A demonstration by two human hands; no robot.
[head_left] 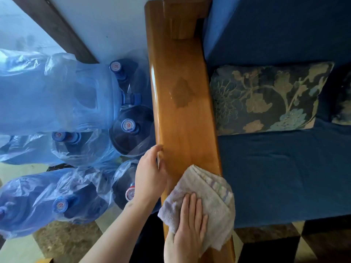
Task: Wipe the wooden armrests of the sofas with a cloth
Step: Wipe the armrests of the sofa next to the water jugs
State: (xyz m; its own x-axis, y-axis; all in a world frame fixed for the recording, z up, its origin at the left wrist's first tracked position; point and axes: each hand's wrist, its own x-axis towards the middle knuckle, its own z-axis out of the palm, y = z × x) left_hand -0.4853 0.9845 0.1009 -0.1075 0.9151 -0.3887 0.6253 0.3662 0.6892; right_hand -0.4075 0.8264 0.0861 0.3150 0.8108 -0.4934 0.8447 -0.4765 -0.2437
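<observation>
A glossy wooden armrest (182, 122) runs from the top of the view down to the bottom centre, with a dark damp patch (182, 93) midway along it. A pale, folded cloth (212, 194) lies on the near end of the armrest. My right hand (190, 226) presses flat on top of the cloth, fingers together. My left hand (150, 173) rests against the armrest's left edge, thumb on the wood, holding nothing else.
Right of the armrest is a dark blue sofa seat (281, 171) with a floral cushion (266, 97). Left of it stand and lie several large blue water bottles (131, 128) wrapped in plastic, close against the wood. A wall (114, 25) is behind them.
</observation>
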